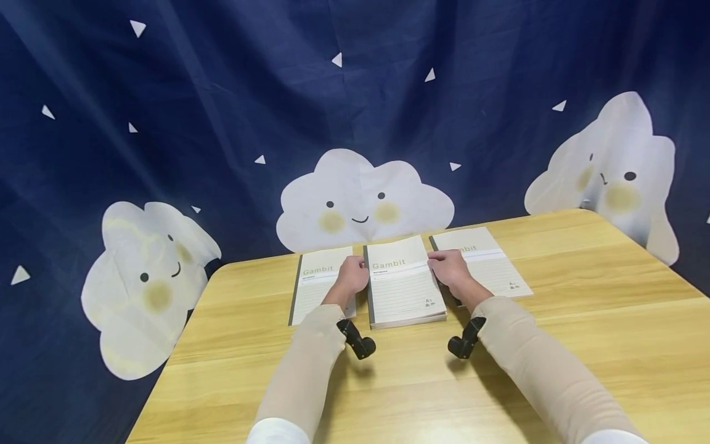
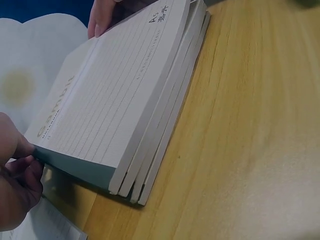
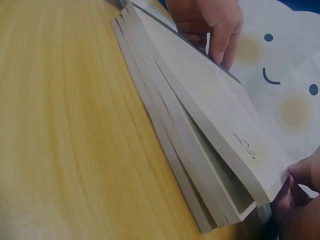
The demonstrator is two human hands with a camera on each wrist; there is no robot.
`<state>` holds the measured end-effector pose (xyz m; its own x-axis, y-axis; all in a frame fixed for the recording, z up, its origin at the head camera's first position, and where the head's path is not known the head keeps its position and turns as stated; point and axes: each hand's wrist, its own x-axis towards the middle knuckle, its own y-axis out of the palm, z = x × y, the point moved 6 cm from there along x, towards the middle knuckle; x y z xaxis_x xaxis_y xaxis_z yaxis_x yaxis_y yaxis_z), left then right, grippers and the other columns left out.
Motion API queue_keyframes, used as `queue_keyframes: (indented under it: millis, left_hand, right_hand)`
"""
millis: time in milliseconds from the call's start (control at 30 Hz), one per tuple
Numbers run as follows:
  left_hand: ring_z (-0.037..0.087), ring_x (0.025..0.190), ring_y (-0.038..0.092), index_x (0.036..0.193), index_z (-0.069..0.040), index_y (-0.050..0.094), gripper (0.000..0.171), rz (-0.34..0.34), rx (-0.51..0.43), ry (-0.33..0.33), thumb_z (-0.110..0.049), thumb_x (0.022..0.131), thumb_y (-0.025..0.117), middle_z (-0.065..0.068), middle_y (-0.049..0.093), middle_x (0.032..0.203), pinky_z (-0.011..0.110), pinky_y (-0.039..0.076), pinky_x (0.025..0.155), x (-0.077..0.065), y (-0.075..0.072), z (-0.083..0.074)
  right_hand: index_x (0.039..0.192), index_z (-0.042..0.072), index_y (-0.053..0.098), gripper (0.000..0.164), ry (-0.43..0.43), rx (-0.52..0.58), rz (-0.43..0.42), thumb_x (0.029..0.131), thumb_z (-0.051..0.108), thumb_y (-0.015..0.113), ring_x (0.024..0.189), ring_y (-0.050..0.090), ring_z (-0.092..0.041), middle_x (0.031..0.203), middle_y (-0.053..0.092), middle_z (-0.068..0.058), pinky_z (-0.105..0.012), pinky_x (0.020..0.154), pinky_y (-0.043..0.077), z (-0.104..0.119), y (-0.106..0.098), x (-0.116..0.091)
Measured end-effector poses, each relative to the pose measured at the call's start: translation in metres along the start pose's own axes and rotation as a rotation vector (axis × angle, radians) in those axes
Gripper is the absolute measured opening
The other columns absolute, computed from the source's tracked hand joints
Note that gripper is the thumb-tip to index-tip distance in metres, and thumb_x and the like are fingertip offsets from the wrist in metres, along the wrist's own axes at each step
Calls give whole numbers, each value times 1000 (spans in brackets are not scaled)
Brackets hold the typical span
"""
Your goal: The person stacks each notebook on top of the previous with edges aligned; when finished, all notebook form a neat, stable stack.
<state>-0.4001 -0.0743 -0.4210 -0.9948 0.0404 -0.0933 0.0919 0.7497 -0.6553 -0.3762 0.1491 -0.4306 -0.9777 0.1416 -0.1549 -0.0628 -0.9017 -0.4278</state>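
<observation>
Bare L hand (image 1: 352, 277) & R hand (image 1: 452, 269) pinch opp. edges of the top white-covered, dark-spined rect. paper notebook (image 1: 405, 287) on its stack (image 1: 410, 321), ctr of head-cam frame, on yellowish wood-grain table (image 1: 410, 388).

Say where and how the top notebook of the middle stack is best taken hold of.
Probably by its right long edge, coming from the right with a thumb-over, fingers-under grip. In the right wrist view, the top notebook tilts, that edge raised off the notebook below with a gap between. Along its dark spine, the stack looks tighter.
</observation>
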Motion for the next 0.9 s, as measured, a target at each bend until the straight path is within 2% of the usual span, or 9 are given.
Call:
queue_keyframes:
  millis: [133, 400, 633, 733, 900]
  left_hand:
    - [20, 70, 46, 78, -2, 53, 16, 13, 26, 20, 4, 88, 41, 7, 48, 76, 27, 35, 55, -2, 1, -1]
    - [18, 66, 47, 71, -5, 44, 19, 28, 41, 50, 1, 89, 45, 6, 49, 76, 25, 36, 51, -5, 4, -2]
    - [16, 54, 38, 65, -8, 36, 27, 54, 40, 79, 0, 90, 45, 3, 34, 63, 24, 32, 46, -14, 3, -5]
    - [15, 54, 39, 65, -8, 36, 27, 61, 43, 82, -1, 89, 45, 2, 35, 63, 24, 34, 46, -19, 2, -8]
    - [15, 55, 40, 71, -6, 44, 21, 71, 57, 67, -6, 90, 50, 3, 39, 66, 25, 34, 47, -24, 3, -8]
  right_hand:
    - [132, 5, 54, 38, -5, -61, -9, 96, 14, 44, 132, 39, -34, 137, 50, -17, -46, 104, 38, 0, 0, 0]
    - [131, 1, 53, 39, -57, -141, -16, 95, 12, 45, 131, 40, -35, 134, 51, -19, -47, 107, 34, 4, 3, -3]
    - [131, -2, 51, 40, -88, -191, -18, 94, 11, 47, 128, 44, -36, 131, 53, -21, -47, 105, 37, 9, 4, -7]
    - [132, -3, 50, 41, -90, -217, -14, 93, 11, 48, 125, 47, -36, 129, 54, -22, -46, 103, 39, 10, 4, -8]
    - [134, -5, 47, 43, -93, -220, -8, 93, 10, 48, 123, 47, -36, 129, 53, -23, -47, 102, 40, 11, 4, -11]
